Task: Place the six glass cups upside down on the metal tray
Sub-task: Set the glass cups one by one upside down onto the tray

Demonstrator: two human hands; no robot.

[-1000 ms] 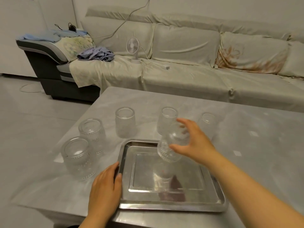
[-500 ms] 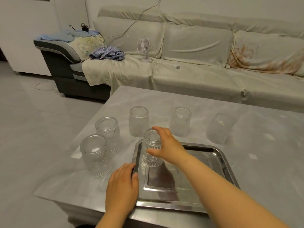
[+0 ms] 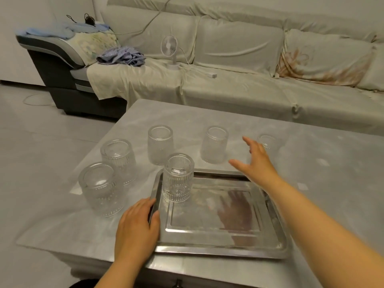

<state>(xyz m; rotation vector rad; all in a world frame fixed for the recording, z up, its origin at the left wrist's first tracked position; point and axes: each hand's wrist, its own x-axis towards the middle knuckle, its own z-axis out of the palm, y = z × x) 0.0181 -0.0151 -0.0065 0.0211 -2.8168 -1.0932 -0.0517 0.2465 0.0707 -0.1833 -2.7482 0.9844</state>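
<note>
- Right hand [image 3: 256,163] up over the far edge of the metal tray [image 3: 220,249], fingers spread wide, palm down, gripping nothing
- One glass cup [image 3: 178,178] stands upside down in the tray's far corner, well to the left of that hand
- Left hand [image 3: 138,225] lies flat on the tray's near-left rim, thumb on the lip, pressing rather than grasping
- Five more cups on the table [image 3: 324,163]: one [image 3: 267,142] just beyond the right fingertips, one [image 3: 214,144] and another [image 3: 160,147] left of them, two [image 3: 118,161] [image 3: 100,189] beyond the left hand
</note>
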